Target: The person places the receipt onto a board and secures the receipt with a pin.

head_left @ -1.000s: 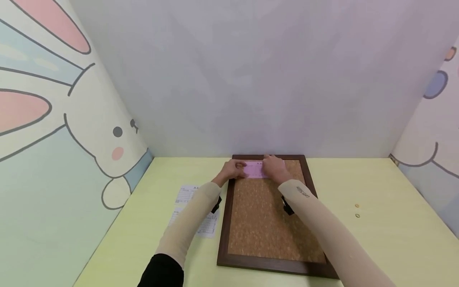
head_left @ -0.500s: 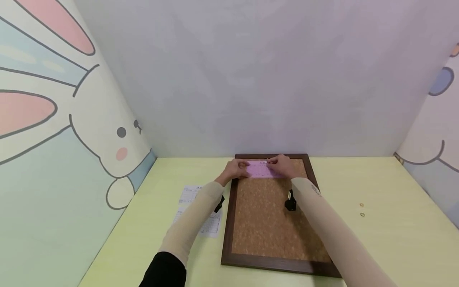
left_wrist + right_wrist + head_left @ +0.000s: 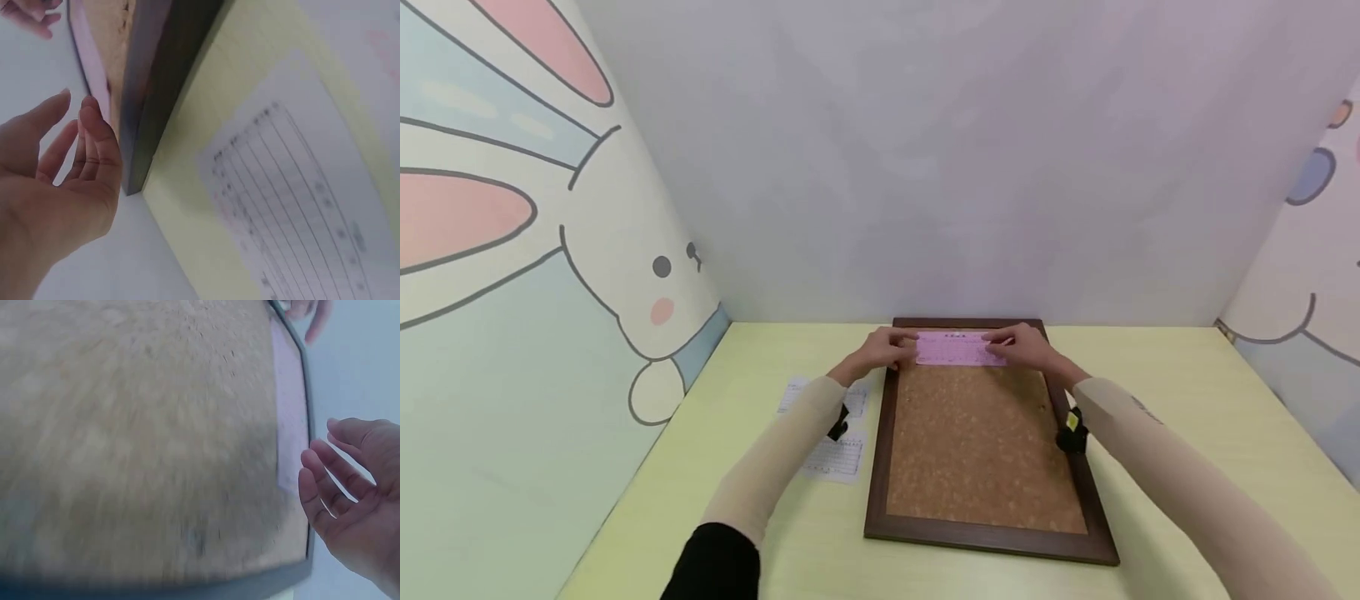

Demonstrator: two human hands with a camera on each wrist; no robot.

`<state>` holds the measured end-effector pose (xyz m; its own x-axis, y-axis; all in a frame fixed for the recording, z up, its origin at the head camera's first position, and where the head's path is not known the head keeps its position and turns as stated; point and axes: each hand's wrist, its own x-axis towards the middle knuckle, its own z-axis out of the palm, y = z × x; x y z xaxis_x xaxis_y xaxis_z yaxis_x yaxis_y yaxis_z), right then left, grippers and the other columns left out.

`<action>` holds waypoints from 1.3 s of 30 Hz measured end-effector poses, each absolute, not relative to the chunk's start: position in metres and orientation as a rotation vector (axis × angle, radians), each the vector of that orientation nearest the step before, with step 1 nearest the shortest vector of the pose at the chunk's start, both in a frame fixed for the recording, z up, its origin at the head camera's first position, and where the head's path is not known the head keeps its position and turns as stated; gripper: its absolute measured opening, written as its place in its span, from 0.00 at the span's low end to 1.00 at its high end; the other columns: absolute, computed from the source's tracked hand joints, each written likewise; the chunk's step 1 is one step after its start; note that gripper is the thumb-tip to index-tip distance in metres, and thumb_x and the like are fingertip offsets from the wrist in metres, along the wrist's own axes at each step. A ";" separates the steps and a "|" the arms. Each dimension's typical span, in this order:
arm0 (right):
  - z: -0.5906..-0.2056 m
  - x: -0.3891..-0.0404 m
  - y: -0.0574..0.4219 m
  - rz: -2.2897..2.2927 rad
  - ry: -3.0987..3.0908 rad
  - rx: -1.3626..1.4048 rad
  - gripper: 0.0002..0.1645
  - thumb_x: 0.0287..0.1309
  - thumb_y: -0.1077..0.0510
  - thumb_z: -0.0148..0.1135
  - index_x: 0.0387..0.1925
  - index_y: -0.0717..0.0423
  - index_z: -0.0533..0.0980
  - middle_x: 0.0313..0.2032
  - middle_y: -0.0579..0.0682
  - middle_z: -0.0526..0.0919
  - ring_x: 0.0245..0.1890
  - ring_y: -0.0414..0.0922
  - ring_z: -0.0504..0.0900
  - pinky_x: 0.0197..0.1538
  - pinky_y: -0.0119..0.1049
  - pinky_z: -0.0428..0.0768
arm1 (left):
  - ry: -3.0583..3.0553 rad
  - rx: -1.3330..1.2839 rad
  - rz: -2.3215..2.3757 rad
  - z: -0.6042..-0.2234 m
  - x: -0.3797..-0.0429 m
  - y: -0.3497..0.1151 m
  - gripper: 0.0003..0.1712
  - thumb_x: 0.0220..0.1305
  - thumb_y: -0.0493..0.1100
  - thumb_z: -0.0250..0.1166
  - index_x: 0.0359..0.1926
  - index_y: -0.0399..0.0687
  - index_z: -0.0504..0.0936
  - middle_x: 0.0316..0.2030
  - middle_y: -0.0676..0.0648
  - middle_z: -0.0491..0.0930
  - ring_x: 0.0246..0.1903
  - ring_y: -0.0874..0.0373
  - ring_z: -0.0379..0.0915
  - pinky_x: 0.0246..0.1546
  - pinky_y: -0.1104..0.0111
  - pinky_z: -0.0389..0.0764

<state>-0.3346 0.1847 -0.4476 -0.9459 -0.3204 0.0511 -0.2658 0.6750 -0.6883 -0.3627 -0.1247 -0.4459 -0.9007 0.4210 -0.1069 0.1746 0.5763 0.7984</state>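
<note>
A pink printed paper slip [image 3: 957, 350] lies across the top of a cork board [image 3: 985, 450] with a dark wooden frame. A small pale dot shows at the middle of the slip's top edge. My left hand [image 3: 883, 347] is at the slip's left end, fingertips right at its edge. In the left wrist view, its thumb and loosely bent fingers stand apart with nothing between them. My right hand [image 3: 1024, 346] is over the slip's right end. Seen from the right wrist, this hand [image 3: 359, 494] has relaxed, spread fingers beside the slip and holds nothing.
White printed sheets [image 3: 835, 457] lie left of the board, partly behind my left forearm. The pale yellow table [image 3: 1210, 467] runs back to a grey wall [image 3: 970, 167]. A painted rabbit covers the left wall.
My right hand has moved right, from the upper middle of the slip, where its fingertips were together, to the right end. My left hand has stayed at the left end.
</note>
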 end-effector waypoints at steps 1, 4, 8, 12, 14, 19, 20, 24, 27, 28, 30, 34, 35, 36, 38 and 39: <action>-0.447 -0.331 0.190 -1.157 2.796 -0.500 0.23 0.69 0.55 0.61 0.59 0.65 0.80 0.53 0.66 0.85 0.40 0.49 0.80 0.37 0.32 0.77 | 2.508 0.507 1.246 -0.443 -0.359 -0.133 0.26 0.71 0.42 0.64 0.67 0.39 0.76 0.40 0.39 0.83 0.32 0.55 0.79 0.36 0.63 0.84; -0.446 -0.321 0.209 -1.196 2.746 -0.492 0.25 0.70 0.55 0.60 0.61 0.67 0.78 0.50 0.65 0.85 0.39 0.48 0.81 0.37 0.35 0.80 | 2.459 0.532 1.285 -0.432 -0.347 -0.164 0.27 0.73 0.42 0.63 0.69 0.39 0.74 0.46 0.32 0.83 0.40 0.41 0.82 0.45 0.50 0.84; -0.443 -0.308 0.235 -1.196 2.686 -0.466 0.26 0.73 0.56 0.58 0.65 0.69 0.74 0.50 0.66 0.85 0.40 0.49 0.84 0.41 0.40 0.84 | 2.476 0.537 1.259 -0.420 -0.333 -0.207 0.27 0.74 0.43 0.63 0.69 0.41 0.74 0.52 0.27 0.80 0.47 0.30 0.79 0.49 0.41 0.81; -0.443 -0.296 0.261 -1.191 2.668 -0.477 0.27 0.73 0.56 0.58 0.66 0.70 0.72 0.56 0.69 0.82 0.43 0.48 0.86 0.44 0.43 0.86 | 2.559 0.497 1.163 -0.416 -0.326 -0.244 0.27 0.73 0.45 0.64 0.68 0.40 0.75 0.49 0.33 0.82 0.45 0.35 0.80 0.44 0.52 0.84; -0.444 -0.292 0.272 -1.197 2.659 -0.472 0.28 0.73 0.56 0.59 0.65 0.71 0.72 0.57 0.69 0.81 0.45 0.48 0.87 0.45 0.43 0.86 | 2.600 0.445 1.106 -0.417 -0.323 -0.260 0.27 0.72 0.45 0.65 0.68 0.39 0.75 0.47 0.37 0.83 0.43 0.41 0.80 0.41 0.60 0.84; -0.448 -0.288 0.287 -1.224 2.609 -0.462 0.27 0.72 0.58 0.60 0.64 0.73 0.72 0.53 0.68 0.82 0.44 0.45 0.87 0.47 0.42 0.87 | 2.675 0.325 1.017 -0.426 -0.321 -0.295 0.28 0.69 0.43 0.67 0.67 0.38 0.76 0.47 0.39 0.80 0.41 0.51 0.75 0.39 0.68 0.80; -0.449 -0.287 0.288 -1.229 2.593 -0.466 0.27 0.72 0.59 0.60 0.64 0.73 0.72 0.53 0.68 0.83 0.44 0.43 0.87 0.47 0.41 0.87 | 2.689 0.306 1.009 -0.427 -0.320 -0.301 0.28 0.69 0.43 0.68 0.66 0.38 0.76 0.47 0.39 0.80 0.41 0.52 0.74 0.39 0.68 0.80; -0.452 -0.282 0.285 -1.273 2.521 -0.481 0.27 0.69 0.63 0.61 0.64 0.75 0.71 0.51 0.67 0.83 0.43 0.36 0.87 0.49 0.40 0.86 | 2.701 0.228 1.014 -0.434 -0.320 -0.320 0.31 0.66 0.41 0.70 0.67 0.37 0.75 0.49 0.37 0.77 0.43 0.51 0.74 0.39 0.67 0.79; -0.453 -0.278 0.281 -1.264 2.529 -0.479 0.26 0.68 0.64 0.62 0.63 0.76 0.72 0.49 0.65 0.83 0.42 0.34 0.86 0.48 0.39 0.86 | 2.651 0.197 1.035 -0.440 -0.321 -0.328 0.35 0.63 0.40 0.72 0.68 0.37 0.73 0.51 0.36 0.75 0.44 0.51 0.72 0.40 0.67 0.77; -0.453 -0.277 0.279 -1.254 2.543 -0.474 0.26 0.67 0.65 0.63 0.62 0.76 0.72 0.48 0.65 0.83 0.42 0.35 0.86 0.47 0.38 0.86 | 2.633 0.191 1.041 -0.442 -0.321 -0.330 0.36 0.62 0.41 0.73 0.69 0.37 0.73 0.52 0.37 0.74 0.44 0.51 0.72 0.40 0.66 0.77; -0.454 -0.274 0.277 -1.230 2.573 -0.460 0.26 0.66 0.64 0.64 0.61 0.75 0.73 0.47 0.64 0.84 0.41 0.37 0.85 0.44 0.37 0.86 | 2.602 0.185 1.046 -0.446 -0.319 -0.332 0.38 0.61 0.41 0.74 0.70 0.38 0.71 0.52 0.37 0.73 0.43 0.52 0.70 0.39 0.67 0.75; -0.457 -0.268 0.275 -1.217 2.576 -0.421 0.26 0.65 0.65 0.65 0.61 0.75 0.73 0.45 0.63 0.83 0.41 0.40 0.85 0.41 0.35 0.85 | 2.596 0.169 1.048 -0.451 -0.313 -0.333 0.40 0.59 0.41 0.76 0.71 0.39 0.71 0.49 0.39 0.72 0.37 0.54 0.67 0.34 0.68 0.70; -0.459 -0.266 0.275 -1.223 2.568 -0.409 0.27 0.65 0.65 0.65 0.61 0.76 0.73 0.44 0.62 0.83 0.40 0.40 0.85 0.41 0.35 0.85 | 2.601 0.174 1.047 -0.452 -0.311 -0.332 0.40 0.59 0.40 0.76 0.70 0.39 0.71 0.48 0.40 0.72 0.36 0.55 0.66 0.33 0.69 0.69; -0.461 -0.265 0.277 -1.237 2.556 -0.398 0.28 0.65 0.65 0.66 0.62 0.76 0.72 0.44 0.62 0.82 0.40 0.40 0.85 0.41 0.34 0.85 | 2.608 0.181 1.046 -0.453 -0.310 -0.331 0.40 0.59 0.40 0.76 0.70 0.39 0.72 0.47 0.40 0.71 0.35 0.55 0.65 0.31 0.69 0.67; -0.465 -0.262 0.280 -1.271 2.531 -0.375 0.30 0.65 0.64 0.66 0.63 0.76 0.70 0.44 0.61 0.82 0.40 0.40 0.85 0.41 0.34 0.85 | 2.619 0.201 1.041 -0.456 -0.310 -0.329 0.39 0.59 0.40 0.76 0.70 0.38 0.72 0.46 0.39 0.71 0.34 0.56 0.63 0.31 0.69 0.65; -0.467 -0.261 0.282 -1.293 2.517 -0.361 0.31 0.65 0.63 0.66 0.64 0.75 0.70 0.45 0.61 0.82 0.40 0.39 0.84 0.42 0.34 0.85 | 2.625 0.218 1.032 -0.457 -0.310 -0.328 0.39 0.60 0.40 0.75 0.70 0.38 0.71 0.46 0.39 0.70 0.34 0.56 0.62 0.31 0.69 0.64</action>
<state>-0.2611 0.2823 -0.4666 -0.9272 -0.3480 -0.1387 -0.0899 0.5660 -0.8195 -0.3096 -0.3285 -0.4572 -0.9398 0.2518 -0.2310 0.0271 0.7288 0.6842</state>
